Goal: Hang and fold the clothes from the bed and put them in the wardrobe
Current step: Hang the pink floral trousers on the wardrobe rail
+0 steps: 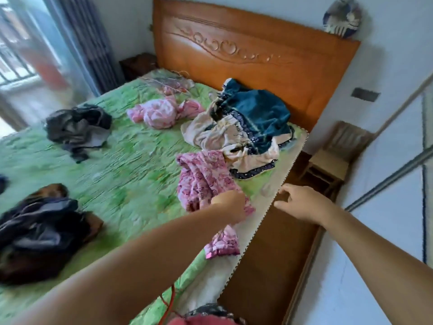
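Observation:
A pink-purple floral garment [203, 177] lies crumpled near the right edge of the bed [121, 160], which has a green quilted cover. My left hand [230, 206] grips this garment at its lower part, and a loose end hangs below my wrist. My right hand [298, 202] hovers just right of it over the bed's edge, fingers relaxed and holding nothing. Behind lie a teal and cream garment pile [248, 123] and a light pink garment [161, 112]. Wire hangers [168, 80] lie by the headboard.
A dark grey clothes heap [78, 127] sits at the bed's left, a dark navy and brown heap [39, 233] at the near left. The wooden headboard [253, 52] stands behind. A small wooden stool [332, 158] is in the gap right of the bed, beside sliding wardrobe doors [396, 146].

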`<state>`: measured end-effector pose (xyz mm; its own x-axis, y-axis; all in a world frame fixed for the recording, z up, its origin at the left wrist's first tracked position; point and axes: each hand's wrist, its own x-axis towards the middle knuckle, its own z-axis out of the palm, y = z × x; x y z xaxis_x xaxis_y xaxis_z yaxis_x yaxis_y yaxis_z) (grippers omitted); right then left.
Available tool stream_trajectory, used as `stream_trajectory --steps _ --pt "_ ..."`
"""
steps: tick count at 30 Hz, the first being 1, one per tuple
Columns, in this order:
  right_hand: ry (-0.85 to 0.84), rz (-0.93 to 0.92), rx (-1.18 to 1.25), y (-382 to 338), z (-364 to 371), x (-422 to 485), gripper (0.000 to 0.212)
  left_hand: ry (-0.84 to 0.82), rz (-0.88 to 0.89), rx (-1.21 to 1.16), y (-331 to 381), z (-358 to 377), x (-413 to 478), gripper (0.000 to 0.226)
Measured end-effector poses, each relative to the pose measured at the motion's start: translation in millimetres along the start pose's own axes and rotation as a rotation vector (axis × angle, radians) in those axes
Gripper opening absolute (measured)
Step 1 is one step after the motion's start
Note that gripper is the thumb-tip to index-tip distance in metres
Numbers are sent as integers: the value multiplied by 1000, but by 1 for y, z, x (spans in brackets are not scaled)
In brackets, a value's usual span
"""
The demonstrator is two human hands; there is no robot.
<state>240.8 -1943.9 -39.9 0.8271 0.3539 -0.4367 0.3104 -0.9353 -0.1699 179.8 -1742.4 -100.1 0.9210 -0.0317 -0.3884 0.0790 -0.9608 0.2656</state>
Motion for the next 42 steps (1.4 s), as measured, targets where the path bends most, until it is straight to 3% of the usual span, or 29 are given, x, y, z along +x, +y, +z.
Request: stream_trajectory --steps 3,9,16,31,42 --pt "-66 -123 -76 -30 8 37 59 58 -182 -65 -31 14 -19 17" --pt "-160 -300 -196 -62 43 87 76 153 -478 -164 -63 54 -47 39" --pt "-222 -366 -293 -53 91 134 64 67 -682 -247 -67 113 -32 38" --pt "-323 -253 -231 -89 190 292 66 -118 -687 -461 -156 206 112 42" --pt "-286 -362 -302 -131 264 386 70 34 -740 -558 -244 258 202 44"
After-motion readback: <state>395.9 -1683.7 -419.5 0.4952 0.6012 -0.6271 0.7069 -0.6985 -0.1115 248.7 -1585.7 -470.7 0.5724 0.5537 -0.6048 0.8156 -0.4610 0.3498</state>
